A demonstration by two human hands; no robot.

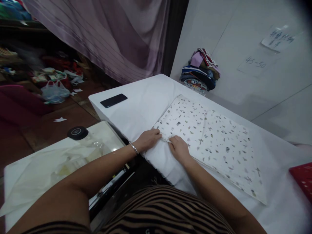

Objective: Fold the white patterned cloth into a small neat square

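Note:
A white cloth (214, 139) printed with small scattered motifs lies folded flat on the white-covered table (143, 94). Its near edge shows several layers. My left hand (149, 139), with a silver bracelet at the wrist, grips the near left corner of this cloth between closed fingers. Just to the right, my right hand (179, 148) pinches the same near edge, a short gap away from the left. Both hands rest low over the table's front side, where the white cover hangs down.
A black phone (113, 100) lies at the table's far left. On a lower white side table (39, 156) are a round black lid-like object (77, 132) and clear plastic. Folded clothes (201, 70) are stacked by the wall; a red object (303, 178) is at right.

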